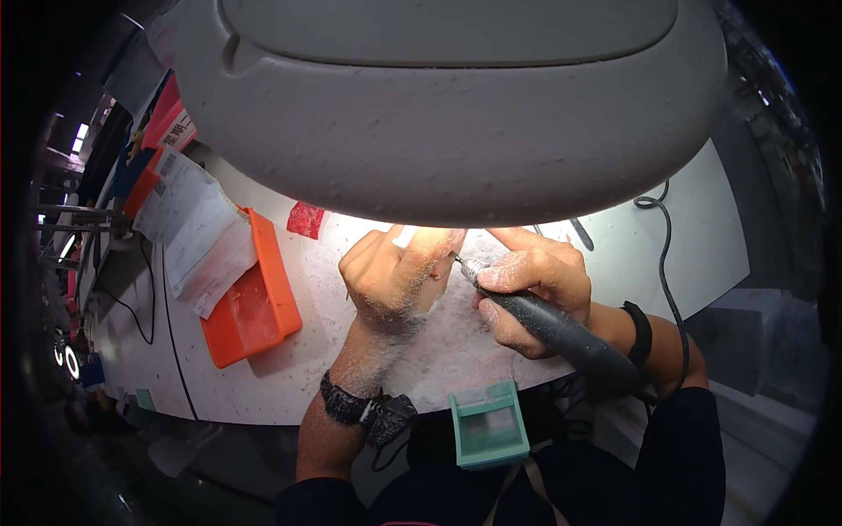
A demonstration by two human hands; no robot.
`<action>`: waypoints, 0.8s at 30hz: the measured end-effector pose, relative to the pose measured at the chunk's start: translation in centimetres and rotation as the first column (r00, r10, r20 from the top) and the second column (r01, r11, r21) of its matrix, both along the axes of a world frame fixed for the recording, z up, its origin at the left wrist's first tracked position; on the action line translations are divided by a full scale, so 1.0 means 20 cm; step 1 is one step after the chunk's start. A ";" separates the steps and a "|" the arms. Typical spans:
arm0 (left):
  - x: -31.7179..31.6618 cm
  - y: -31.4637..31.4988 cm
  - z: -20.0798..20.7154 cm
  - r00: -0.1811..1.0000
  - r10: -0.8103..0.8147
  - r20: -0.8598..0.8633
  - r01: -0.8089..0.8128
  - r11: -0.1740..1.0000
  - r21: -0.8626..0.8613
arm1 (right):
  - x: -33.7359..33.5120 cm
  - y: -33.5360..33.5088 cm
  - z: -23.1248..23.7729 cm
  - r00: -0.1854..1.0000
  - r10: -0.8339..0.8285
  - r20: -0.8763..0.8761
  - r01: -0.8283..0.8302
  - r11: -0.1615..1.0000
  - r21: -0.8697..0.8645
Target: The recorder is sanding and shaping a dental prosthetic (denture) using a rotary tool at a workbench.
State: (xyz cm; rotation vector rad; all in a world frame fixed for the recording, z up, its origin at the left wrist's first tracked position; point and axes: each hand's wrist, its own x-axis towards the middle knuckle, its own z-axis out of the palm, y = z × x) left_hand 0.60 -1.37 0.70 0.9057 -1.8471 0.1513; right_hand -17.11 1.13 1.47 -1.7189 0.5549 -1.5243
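A dark rotary grinding handpiece [566, 337] lies in my right hand [557, 280], gripped like a pen, its thin metal tip pointing left. That tip sits close beside the fingers of my left hand [386, 276], which are curled together. Whatever they pinch is too small and too hidden to name; the grey lamp housing above cuts off part of the fingertips. White powder coats my left hand, wrist and forearm, and also dusts the handpiece.
The big grey lamp housing [456, 131] hangs low over the hands. An orange tray [285, 302] with papers [197, 232] stands left, near a red packet [305, 220]. A green box [488, 425] sits at the front edge. A cable [668, 254] loops at right; powder covers the white table [254, 399].
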 end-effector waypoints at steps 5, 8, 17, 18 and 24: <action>-0.01 0.00 0.00 1.000 -0.010 -0.004 0.010 1.000 -0.024 | -0.01 -0.02 0.00 0.993 0.031 -0.112 -0.046 0.990 -0.131; 0.01 0.02 0.03 0.994 -0.009 0.109 0.007 1.000 0.014 | 0.00 0.00 0.00 0.995 0.024 -0.097 -0.027 0.999 -0.036; 0.01 0.03 0.00 1.000 -0.010 -0.016 0.009 1.000 -0.024 | 0.00 0.02 0.03 0.999 0.040 0.034 -0.044 0.991 0.124; 0.02 0.05 0.01 0.999 -0.032 0.022 0.030 0.996 0.084 | -0.01 0.01 0.02 0.999 0.024 -0.022 -0.022 0.997 0.076; -0.03 0.03 0.02 0.993 -0.054 -0.107 0.062 0.995 0.075 | -0.01 -0.01 0.09 0.991 0.092 -0.097 -0.100 0.992 -0.082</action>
